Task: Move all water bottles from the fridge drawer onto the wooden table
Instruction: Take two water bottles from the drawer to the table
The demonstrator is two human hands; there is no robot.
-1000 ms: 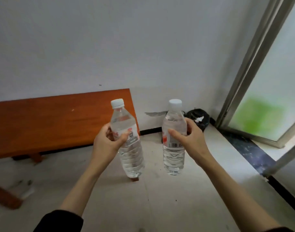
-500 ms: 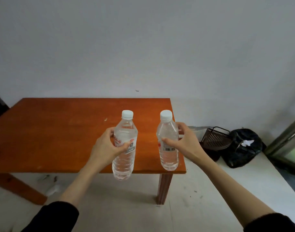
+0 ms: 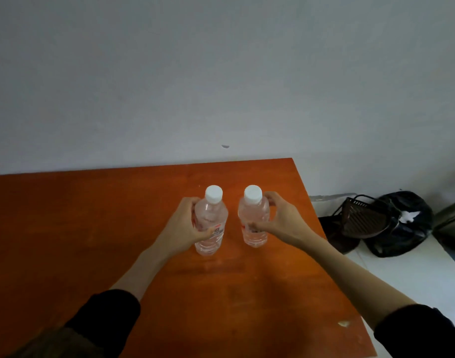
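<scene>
Bottles first: you hold two clear plastic water bottles upright over the orange-brown wooden tabletop (image 3: 92,228), side by side and a little apart. Your left hand (image 3: 185,228) wraps the left bottle (image 3: 210,220) at its label, thumb across the front; your right hand (image 3: 280,220) curls round the right bottle (image 3: 252,218) from the side, thumb low on the label and fingers behind. Both bottles look full of clear water and carry white screw caps and a white label with a touch of red. Their bases sit at or just above the wood; you cannot tell whether they touch it, though a faint reflection shows beneath them. On the floor right of the tabletop stands a dark wire basket (image 3: 363,218), its contents not readable, touching a black plastic bag (image 3: 402,228) with a white scrap on top. The label print is too blurred to read. Black sleeves cover your forearms at the bottom edge, cut off by the frame.
</scene>
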